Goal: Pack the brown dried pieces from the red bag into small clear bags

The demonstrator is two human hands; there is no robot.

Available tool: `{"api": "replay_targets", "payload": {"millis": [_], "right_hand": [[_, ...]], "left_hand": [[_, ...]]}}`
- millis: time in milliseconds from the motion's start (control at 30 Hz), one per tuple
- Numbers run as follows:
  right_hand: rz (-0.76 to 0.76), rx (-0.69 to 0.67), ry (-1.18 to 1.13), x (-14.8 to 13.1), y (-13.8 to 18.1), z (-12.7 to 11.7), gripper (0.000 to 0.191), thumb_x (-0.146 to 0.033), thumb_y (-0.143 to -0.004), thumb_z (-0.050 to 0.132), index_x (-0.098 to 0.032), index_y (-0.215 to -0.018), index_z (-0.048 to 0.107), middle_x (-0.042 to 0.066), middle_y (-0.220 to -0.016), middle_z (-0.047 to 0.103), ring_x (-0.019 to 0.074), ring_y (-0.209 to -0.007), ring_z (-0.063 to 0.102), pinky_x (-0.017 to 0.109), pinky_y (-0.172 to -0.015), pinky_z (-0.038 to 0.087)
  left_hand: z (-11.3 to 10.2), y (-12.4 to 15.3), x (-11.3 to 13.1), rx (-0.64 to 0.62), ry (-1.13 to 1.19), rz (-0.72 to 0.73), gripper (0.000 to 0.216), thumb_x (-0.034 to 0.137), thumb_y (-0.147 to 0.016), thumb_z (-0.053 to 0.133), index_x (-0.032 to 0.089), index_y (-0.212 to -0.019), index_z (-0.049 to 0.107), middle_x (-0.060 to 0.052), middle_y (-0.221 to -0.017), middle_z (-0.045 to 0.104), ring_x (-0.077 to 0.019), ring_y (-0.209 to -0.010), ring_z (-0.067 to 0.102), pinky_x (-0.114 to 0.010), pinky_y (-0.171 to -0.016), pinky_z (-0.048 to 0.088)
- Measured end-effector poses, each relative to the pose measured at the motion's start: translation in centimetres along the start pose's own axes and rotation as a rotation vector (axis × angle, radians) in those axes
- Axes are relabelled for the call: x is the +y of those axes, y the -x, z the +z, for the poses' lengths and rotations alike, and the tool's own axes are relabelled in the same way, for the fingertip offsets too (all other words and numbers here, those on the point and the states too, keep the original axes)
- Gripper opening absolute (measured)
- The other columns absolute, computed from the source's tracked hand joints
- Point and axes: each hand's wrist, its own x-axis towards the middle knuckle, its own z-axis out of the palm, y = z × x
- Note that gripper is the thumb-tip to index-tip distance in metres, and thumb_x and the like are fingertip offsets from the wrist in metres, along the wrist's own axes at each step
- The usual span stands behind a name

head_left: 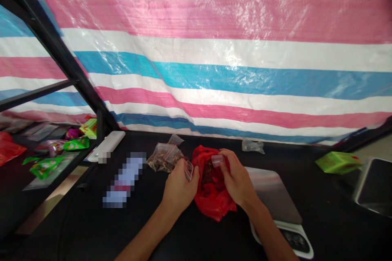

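A red plastic bag (214,200) with dark brown contents lies on the black table (92,228) between my hands. My left hand (179,187) is closed, pinching a small clear plastic bag (189,170) at the red bag's left edge. My right hand (235,179) is closed too, its fingertips holding a bit of clear plastic (217,160) over the red bag's open mouth. A filled clear bag (163,157) of brown pieces rests just left of my left hand.
A digital scale (275,200) with a steel platform sits under my right forearm. A small empty clear bag (252,145) lies behind. Green packets (338,162) lie at the right and on the left shelf (45,165). A striped tarp (214,57) hangs behind.
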Motion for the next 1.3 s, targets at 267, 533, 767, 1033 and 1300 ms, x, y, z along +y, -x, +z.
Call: {"api": "replay_targets", "payload": {"millis": [267,533,767,1033,1300], "right_hand": [[-0.013,-0.059,0.128,-0.7,0.1,-0.5,0.022,-0.028,-0.099,0.05,-0.022,-0.12,0.057,0.008,-0.117,0.068,0.0265,-0.104,0.065,0.042,-0.091,0.049],[-0.157,-0.248,0.114,-0.7,0.1,-0.5,0.035,-0.005,-0.095,0.044,-0.024,-0.121,0.06,0.006,-0.121,0.068,0.024,-0.11,0.061,0.039,-0.094,0.043],[-0.107,-0.261,0.181,-0.2,0.3,0.2,0.041,-0.001,-0.088,0.048,-0.025,-0.12,0.059,0.006,-0.122,0.067,0.0231,-0.107,0.063,0.035,-0.091,0.043],[-0.047,-0.302,0.21,-0.3,0.5,0.2,0.04,-0.006,-0.089,0.052,-0.026,-0.123,0.057,0.005,-0.122,0.07,0.0241,-0.103,0.068,0.036,-0.089,0.043],[-0.084,-0.287,0.187,-0.8,0.7,0.4,0.04,-0.003,-0.085,0.051,-0.026,-0.116,0.062,0.006,-0.123,0.068,0.0219,-0.099,0.068,0.032,-0.084,0.046]], "left_hand": [[0.9,0.1,-0.1,-0.285,0.388,0.046,0.022,0.013,-0.076,0.065,0.022,-0.089,0.05,0.002,-0.083,0.057,-0.0142,-0.075,0.055,-0.025,-0.068,0.043],[-0.2,-1.8,-0.3,-0.232,0.746,-0.177,0.033,0.019,-0.069,0.072,0.021,-0.092,0.049,0.003,-0.089,0.063,-0.0139,-0.078,0.061,-0.026,-0.072,0.048],[0.3,-1.9,-1.4,-0.209,0.581,-0.137,0.022,0.01,-0.068,0.061,0.02,-0.085,0.053,0.005,-0.077,0.056,-0.0123,-0.072,0.055,-0.023,-0.068,0.042],[0.8,-1.9,-1.5,-0.26,0.703,-0.226,0.019,0.012,-0.067,0.057,0.02,-0.083,0.053,0.004,-0.074,0.052,-0.0126,-0.07,0.051,-0.023,-0.066,0.041],[1.1,-1.5,-1.1,-0.393,0.74,-0.229,0.014,0.017,-0.069,0.059,0.021,-0.079,0.051,0.002,-0.075,0.054,-0.0139,-0.071,0.054,-0.024,-0.066,0.043]]}}
